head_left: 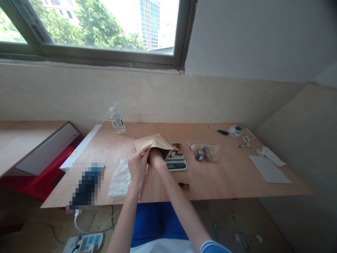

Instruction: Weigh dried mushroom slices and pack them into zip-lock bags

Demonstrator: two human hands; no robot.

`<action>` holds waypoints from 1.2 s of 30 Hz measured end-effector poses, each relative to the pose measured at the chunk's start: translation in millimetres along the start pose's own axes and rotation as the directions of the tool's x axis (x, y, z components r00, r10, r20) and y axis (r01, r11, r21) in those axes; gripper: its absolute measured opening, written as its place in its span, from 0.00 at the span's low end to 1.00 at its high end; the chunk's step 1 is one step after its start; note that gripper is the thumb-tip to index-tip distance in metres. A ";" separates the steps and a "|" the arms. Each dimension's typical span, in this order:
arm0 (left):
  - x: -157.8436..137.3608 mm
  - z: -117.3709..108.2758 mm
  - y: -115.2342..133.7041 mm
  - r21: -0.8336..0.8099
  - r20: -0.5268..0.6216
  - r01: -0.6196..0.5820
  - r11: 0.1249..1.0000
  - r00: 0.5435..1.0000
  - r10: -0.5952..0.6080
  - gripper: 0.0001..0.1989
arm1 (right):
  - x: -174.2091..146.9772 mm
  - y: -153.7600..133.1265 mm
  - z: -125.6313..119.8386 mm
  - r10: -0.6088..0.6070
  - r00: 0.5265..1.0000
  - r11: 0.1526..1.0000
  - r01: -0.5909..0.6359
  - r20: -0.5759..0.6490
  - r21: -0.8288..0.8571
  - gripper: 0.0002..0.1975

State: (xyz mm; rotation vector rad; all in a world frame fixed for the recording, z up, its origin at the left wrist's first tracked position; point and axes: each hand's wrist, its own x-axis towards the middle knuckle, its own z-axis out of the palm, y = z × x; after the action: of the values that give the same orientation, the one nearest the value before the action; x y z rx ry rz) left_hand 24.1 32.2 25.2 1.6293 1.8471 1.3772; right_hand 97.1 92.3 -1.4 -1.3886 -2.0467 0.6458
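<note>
A brown paper bag (154, 140) is tilted with its mouth toward me. My left hand (137, 165) pinches the rim of its opening between thumb and fingers. Inside the mouth is my right hand (157, 159); its fingers are hidden by the bag. Just behind and to the right stands a white kitchen scale (181, 164) with brown dried pieces (177, 149) on its plate. Right of the scale lies a clear zip bag (214, 153) holding more dark and pale pieces. One small dark piece (183, 185) rests near the front edge.
Clear plastic bags (119, 181) lie left of my hands, beside a blurred dark device (88, 186) with a cable. A water bottle (117, 121) stands at the back left. A screwdriver (222, 132), dome camera (235, 130) and white sheet (268, 170) are to the right.
</note>
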 end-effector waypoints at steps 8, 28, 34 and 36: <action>-0.1 -3.4 4.1 0.013 0.020 -0.004 1.000 1.000 0.003 0.11 | -44.7 -8.0 -36.4 0.127 0.991 0.987 -0.131 -0.043 -0.095 0.19; 38.3 -13.2 18.5 0.099 0.062 -0.005 0.995 0.998 -0.001 0.11 | -58.1 5.4 -76.6 0.000 0.900 0.908 0.183 -0.437 0.377 0.09; 47.4 -14.8 21.4 0.125 0.019 -0.012 0.992 1.000 0.009 0.12 | -65.3 39.6 -89.8 0.214 0.799 0.801 0.186 -0.562 0.569 0.10; 47.2 -14.7 20.6 0.115 0.012 -0.003 0.993 1.000 0.001 0.12 | -76.9 65.3 -89.5 0.273 0.756 0.834 0.123 -0.595 0.538 0.11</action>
State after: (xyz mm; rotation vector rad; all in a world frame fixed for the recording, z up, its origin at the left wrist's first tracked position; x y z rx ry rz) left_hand 10.9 65.3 65.0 1.6913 1.9513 1.2799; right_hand 224.6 48.9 4.3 -1.1263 -1.1153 0.6019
